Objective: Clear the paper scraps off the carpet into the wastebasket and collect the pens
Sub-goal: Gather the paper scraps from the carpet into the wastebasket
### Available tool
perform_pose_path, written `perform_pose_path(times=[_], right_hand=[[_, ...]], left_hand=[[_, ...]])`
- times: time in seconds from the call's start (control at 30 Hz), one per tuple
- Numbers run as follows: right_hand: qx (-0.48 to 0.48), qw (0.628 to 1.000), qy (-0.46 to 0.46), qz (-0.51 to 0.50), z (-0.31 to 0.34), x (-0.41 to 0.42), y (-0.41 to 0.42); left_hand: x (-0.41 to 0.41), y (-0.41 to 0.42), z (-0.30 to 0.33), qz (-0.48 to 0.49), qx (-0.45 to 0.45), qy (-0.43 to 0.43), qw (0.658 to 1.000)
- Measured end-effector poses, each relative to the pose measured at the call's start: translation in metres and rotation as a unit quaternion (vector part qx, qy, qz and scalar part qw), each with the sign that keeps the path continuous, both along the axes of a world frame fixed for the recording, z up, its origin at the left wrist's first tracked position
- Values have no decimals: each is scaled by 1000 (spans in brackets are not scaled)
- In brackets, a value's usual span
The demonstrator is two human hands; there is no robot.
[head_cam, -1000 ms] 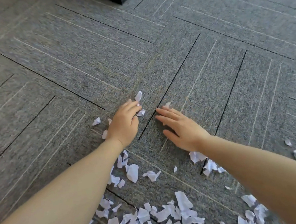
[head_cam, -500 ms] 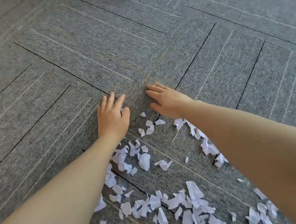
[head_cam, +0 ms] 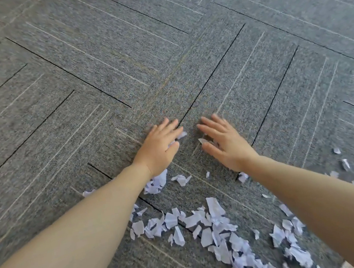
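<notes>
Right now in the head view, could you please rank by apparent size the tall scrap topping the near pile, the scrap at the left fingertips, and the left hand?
1. left hand
2. tall scrap
3. fingertip scrap, partly hidden, so unsure

the carpet is a speckled mid-grey, laid in tiles whose fine ribbing runs in alternating directions. thin black lines and paler cream lines cross it diagonally, and a faint streak of mixed yellowish and reddish thread runs through the middle. the paper scraps near and to the right are white with a pale lilac-blue cast, some showing dark shadowed folds.
</notes>
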State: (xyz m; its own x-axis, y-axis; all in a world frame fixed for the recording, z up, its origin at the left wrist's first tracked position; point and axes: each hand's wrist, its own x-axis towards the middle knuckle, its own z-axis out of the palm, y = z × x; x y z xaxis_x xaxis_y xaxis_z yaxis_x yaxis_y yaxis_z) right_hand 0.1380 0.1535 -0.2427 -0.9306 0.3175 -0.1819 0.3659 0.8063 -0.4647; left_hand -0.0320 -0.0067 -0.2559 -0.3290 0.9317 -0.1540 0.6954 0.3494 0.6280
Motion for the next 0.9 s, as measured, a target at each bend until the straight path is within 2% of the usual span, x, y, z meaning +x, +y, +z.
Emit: perform_pose_path(times=[0.1,0.3,0.33,0.4,0.47,0.53,0.6,0.73,0.8,0.9], right_hand=[[-23,997,9,73,4,31,-26],[-67,987,-20,142,8,89,-62],[-63,987,-21,145,11,94,-68],[-6,988,-34,148,15,101,-78],[62,987,-77,123,17,107,-89],[83,987,-104,95,12,110,-104],[93,988,-97,74,1,112,-120],[158,987,4,7,-15,96,-130],[192,979,62,9,-12,81,-124],[194,978,57,44,-9,62,-112]], left_hand=[[19,-27,4,-17,26,-49,998],[49,-95,16,-16,54,-51,997],[51,-98,21,-21,66,-30,997],[55,-103,23,-42,75,73,994],[58,-109,19,-47,11,161,986],[67,-115,15,-50,-62,178,981],[81,-119,7,-65,-73,190,977],[91,-113,-1,-71,9,212,975],[89,-100,-3,-71,44,223,971],[87,-76,-2,-71,60,243,965]])
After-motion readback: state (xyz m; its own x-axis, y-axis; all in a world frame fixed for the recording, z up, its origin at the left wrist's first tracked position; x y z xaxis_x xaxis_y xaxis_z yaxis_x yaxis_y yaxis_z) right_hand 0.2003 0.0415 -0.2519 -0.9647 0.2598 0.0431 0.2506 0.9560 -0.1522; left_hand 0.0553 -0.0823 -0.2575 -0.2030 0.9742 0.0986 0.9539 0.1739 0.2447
